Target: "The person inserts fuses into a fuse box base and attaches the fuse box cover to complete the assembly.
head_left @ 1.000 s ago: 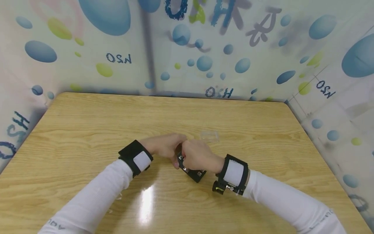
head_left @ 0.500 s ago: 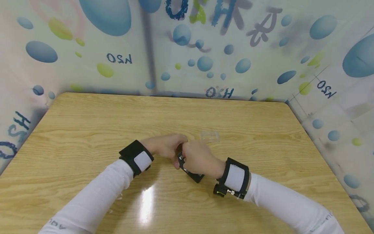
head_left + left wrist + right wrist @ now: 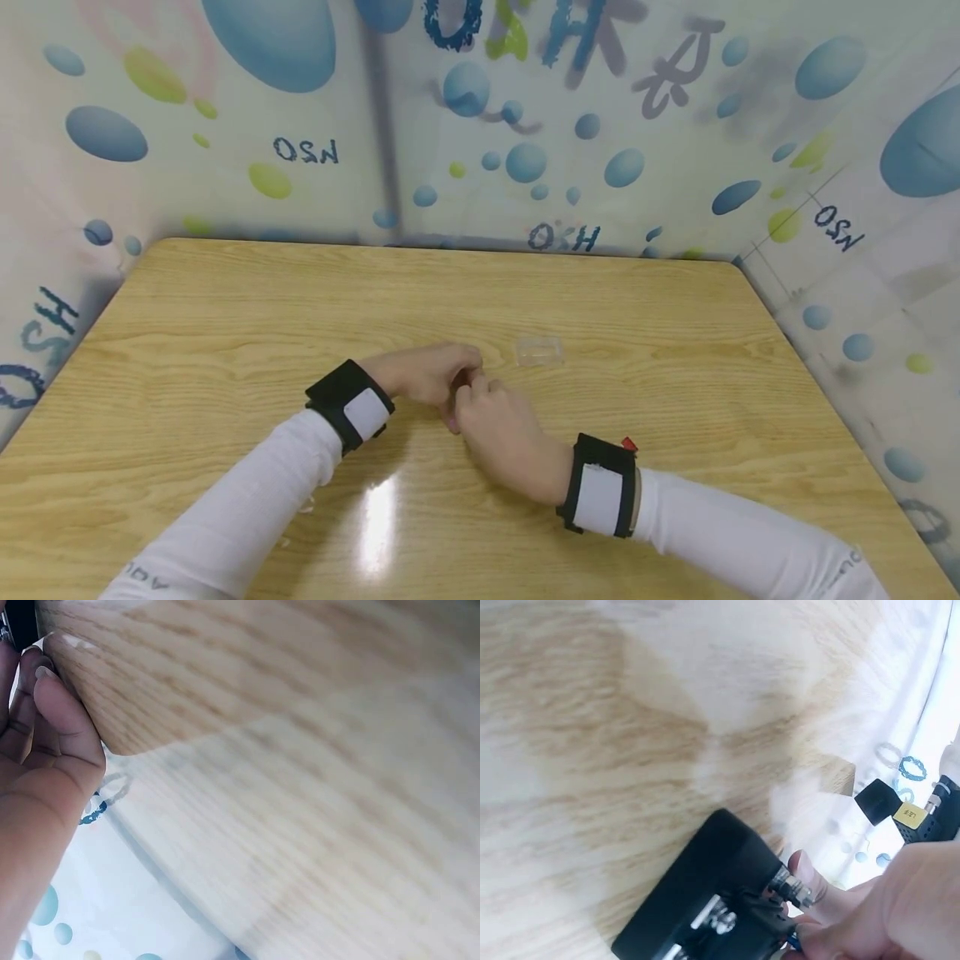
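In the right wrist view a black block with metal posts and terminals (image 3: 727, 892) is tilted above the table. The left hand (image 3: 427, 373) grips its far end, and its thumb shows behind a metal post. From the near side the right hand (image 3: 506, 433) reaches in, and its curled fingertips pinch a small blue part (image 3: 793, 942) at that end, mostly hidden by the fingers. Only a dark corner of the block (image 3: 21, 622) appears in the left wrist view, at the left hand's fingertips. In the head view the hands cover the block.
A small clear plastic piece (image 3: 540, 352) lies on the wooden table (image 3: 300, 292) just beyond the hands. Black bands with cameras circle both wrists. A wall covering (image 3: 315, 200) printed with bubbles and letters stands behind the table.
The right hand has rotated at the wrist and shifted slightly nearer the person, now covering the black block that showed beneath it. The left hand has stayed in place.
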{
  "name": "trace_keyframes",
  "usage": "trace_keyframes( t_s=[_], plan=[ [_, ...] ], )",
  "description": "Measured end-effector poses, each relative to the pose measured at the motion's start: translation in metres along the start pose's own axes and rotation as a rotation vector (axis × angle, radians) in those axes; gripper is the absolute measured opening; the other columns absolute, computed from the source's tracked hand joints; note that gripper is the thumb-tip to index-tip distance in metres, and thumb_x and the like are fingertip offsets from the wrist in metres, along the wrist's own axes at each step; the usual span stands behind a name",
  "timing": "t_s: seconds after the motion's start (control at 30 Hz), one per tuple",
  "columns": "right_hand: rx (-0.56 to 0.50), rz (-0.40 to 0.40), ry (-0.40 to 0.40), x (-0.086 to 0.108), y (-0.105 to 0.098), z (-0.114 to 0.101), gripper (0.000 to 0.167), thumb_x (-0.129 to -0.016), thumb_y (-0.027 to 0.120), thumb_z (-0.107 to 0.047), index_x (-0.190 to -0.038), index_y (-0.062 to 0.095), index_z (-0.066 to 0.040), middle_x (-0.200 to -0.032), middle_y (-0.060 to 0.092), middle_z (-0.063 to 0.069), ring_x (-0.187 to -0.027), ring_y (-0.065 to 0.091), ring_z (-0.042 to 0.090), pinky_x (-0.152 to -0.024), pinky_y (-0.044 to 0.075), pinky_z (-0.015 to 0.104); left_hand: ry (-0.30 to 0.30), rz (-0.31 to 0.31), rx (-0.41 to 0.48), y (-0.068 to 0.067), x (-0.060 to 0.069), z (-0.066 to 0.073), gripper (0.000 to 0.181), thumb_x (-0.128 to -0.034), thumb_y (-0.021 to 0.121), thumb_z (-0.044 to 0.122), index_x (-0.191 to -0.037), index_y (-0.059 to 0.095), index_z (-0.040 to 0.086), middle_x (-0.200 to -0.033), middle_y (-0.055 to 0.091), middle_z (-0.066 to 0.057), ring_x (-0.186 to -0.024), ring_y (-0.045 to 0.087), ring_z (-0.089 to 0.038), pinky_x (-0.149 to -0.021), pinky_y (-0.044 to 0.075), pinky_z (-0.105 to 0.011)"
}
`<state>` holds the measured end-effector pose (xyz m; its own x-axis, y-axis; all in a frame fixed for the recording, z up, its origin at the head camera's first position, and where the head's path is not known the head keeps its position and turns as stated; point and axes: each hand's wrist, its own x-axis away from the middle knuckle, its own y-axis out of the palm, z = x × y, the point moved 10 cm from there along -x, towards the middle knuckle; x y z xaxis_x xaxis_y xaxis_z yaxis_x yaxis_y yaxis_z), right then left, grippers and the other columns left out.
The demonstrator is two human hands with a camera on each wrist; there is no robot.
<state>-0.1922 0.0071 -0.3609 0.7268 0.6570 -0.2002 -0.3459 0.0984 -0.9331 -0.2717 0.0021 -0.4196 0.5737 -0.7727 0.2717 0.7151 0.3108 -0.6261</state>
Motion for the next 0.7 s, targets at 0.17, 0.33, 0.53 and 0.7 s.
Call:
trace_keyframes(
  t_s=[0.17,0.33,0.53,0.7],
  plan=[
    [-0.149,-0.095,-0.019,-0.002,0.005,0.004,0.009,-0.084,0.071,-0.012,-0.085,0.064,-0.005,-0.079,0.06,0.005,-0.059,0.05,0.009,-0.046,0.044,0.02,0.01,-0.002,0.006,0.0,0.001,0.001,0.04,-0.0649,0.088,0.002,-0.093,0.061,0.011,-0.097,0.063,0.0,-0.086,0.06,-0.011,-0.077,0.052,-0.024],
    [-0.452,-0.221,0.032,-0.008,0.015,0.018,0.016,-0.08,0.073,-0.004,-0.072,0.06,-0.007,-0.064,0.049,-0.002,-0.057,0.042,0.008,-0.046,0.034,0.018,0.007,-0.004,0.027,-0.001,0.001,0.0,0.044,-0.0624,0.09,0.005,-0.094,0.061,0.011,-0.097,0.061,-0.001,-0.084,0.057,-0.012,-0.074,0.051,-0.025],
    [-0.77,-0.281,0.137,-0.012,0.024,0.037,0.018,-0.074,0.067,0.006,-0.067,0.059,-0.008,-0.061,0.051,-0.004,-0.059,0.045,0.009,-0.051,0.034,0.016,0.004,0.01,0.007,-0.001,0.0,-0.001,0.047,-0.0598,0.092,0.007,-0.095,0.062,0.012,-0.095,0.06,0.0,-0.083,0.055,-0.013,-0.074,0.049,-0.026],
    [-0.836,-0.263,0.147,-0.011,0.023,0.041,0.016,-0.076,0.064,0.008,-0.07,0.061,-0.007,-0.062,0.057,-0.003,-0.058,0.048,0.007,-0.051,0.036,0.015,-0.004,0.01,0.01,-0.001,-0.001,-0.001,0.047,-0.0591,0.092,0.006,-0.095,0.062,0.012,-0.094,0.061,0.0,-0.083,0.056,-0.014,-0.074,0.049,-0.027]
  ],
)
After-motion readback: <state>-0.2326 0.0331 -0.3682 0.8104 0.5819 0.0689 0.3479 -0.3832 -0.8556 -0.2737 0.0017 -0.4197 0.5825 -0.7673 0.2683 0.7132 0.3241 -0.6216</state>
